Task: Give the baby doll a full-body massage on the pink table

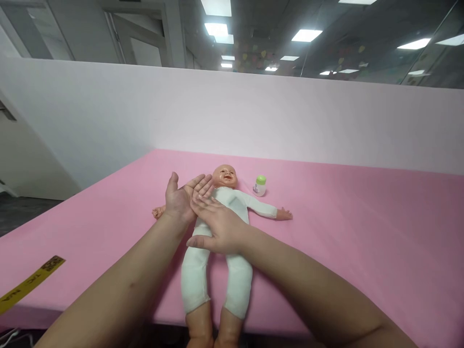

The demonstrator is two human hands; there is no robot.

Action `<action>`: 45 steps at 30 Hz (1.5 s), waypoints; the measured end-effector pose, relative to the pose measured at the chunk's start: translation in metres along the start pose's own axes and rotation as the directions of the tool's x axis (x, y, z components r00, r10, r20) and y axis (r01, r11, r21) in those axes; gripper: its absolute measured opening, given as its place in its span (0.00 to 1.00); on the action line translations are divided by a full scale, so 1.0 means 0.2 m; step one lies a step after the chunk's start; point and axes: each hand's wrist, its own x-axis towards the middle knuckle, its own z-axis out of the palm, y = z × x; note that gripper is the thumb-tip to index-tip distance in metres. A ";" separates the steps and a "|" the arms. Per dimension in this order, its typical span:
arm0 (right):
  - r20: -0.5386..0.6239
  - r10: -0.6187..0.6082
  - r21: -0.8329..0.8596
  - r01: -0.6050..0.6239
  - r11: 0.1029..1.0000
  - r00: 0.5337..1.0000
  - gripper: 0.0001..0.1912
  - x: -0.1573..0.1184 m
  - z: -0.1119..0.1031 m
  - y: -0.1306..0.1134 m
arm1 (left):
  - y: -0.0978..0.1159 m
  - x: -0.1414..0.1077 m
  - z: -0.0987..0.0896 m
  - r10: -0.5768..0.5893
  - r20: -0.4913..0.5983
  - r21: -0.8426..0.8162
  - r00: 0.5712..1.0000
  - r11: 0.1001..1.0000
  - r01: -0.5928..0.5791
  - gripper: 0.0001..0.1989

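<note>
A baby doll (237,200) in a white bodysuit lies on its back on the pink table (362,227), head away from me, legs hanging over the near edge. My left hand (181,198) is held palm up above the doll's right shoulder, fingers apart and holding nothing. My right hand (217,224) lies palm down over the doll's chest, its fingertips resting on the left palm. A small white bottle with a green cap (260,185) stands upright on the table beside the doll's head, to the right.
A white partition wall (253,116) runs along the far edge of the table and down its left side. A yellow label strip (29,282) is stuck near the table's front left corner. Ceiling lights and a door show above the partition.
</note>
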 end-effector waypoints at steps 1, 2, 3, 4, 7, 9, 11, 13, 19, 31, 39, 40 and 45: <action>-0.002 -0.016 0.014 0.016 1.000 1.000 0.57 0.00 0.00 -0.01 | -0.01 0.00 0.01 -0.014 0.001 0.002 1.000 1.000 0.014 0.47; -0.008 -0.025 0.016 0.025 1.000 1.000 0.57 0.00 0.00 -0.01 | -0.03 -0.01 0.02 -0.033 0.005 0.004 0.999 0.999 0.033 0.46; -0.020 -0.023 0.008 0.024 1.000 1.000 0.57 0.00 0.01 -0.01 | -0.05 -0.02 0.04 -0.053 0.010 0.006 0.999 0.999 0.053 0.46; -0.033 -0.013 -0.008 0.013 1.000 0.999 0.56 0.00 0.01 -0.01 | -0.07 -0.04 0.07 -0.077 0.013 0.007 0.997 0.997 0.077 0.46; -0.068 0.037 -0.081 -0.042 0.996 0.997 0.53 0.00 0.01 0.02 | -0.12 -0.07 0.13 -0.160 0.013 0.007 0.987 0.987 0.160 0.46; -0.078 0.058 -0.127 -0.068 0.990 0.995 0.52 0.00 0.00 0.04 | -0.13 -0.08 0.16 -0.200 0.013 -0.002 0.980 0.980 0.200 0.47; -0.085 0.083 -0.158 -0.095 0.983 0.993 0.51 0.01 0.00 0.06 | -0.12 -0.08 0.16 -0.198 0.018 -0.015 0.980 0.980 0.198 0.47; -0.084 0.119 -0.163 -0.131 0.978 0.989 0.51 0.01 -0.01 0.07 | -0.10 -0.07 0.14 -0.171 0.017 -0.023 0.985 0.985 0.172 0.46; -0.034 0.048 -0.106 -0.051 0.993 0.998 0.55 0.00 -0.01 0.06 | 0.00 -0.02 0.04 -0.073 -0.015 -0.011 0.997 0.997 0.073 0.43; -0.064 -0.020 -0.072 0.015 0.997 0.998 0.55 -0.01 0.02 0.03 | -0.12 -0.05 0.12 -0.158 -0.012 0.012 0.987 0.987 0.159 0.41; -0.109 0.070 -0.219 -0.093 0.971 0.992 0.47 0.00 0.00 0.05 | -0.13 -0.06 0.15 -0.190 -0.001 -0.013 0.982 0.982 0.190 0.41; -0.108 0.083 -0.221 -0.106 0.970 0.991 0.47 0.00 0.00 0.06 | -0.12 -0.06 0.14 -0.189 -0.001 -0.017 0.982 0.982 0.189 0.41; -0.064 0.102 -0.190 -0.112 0.975 0.993 0.49 -0.01 0.00 0.05 | -0.06 -0.03 0.09 -0.096 -0.051 -0.011 0.994 0.995 0.096 0.39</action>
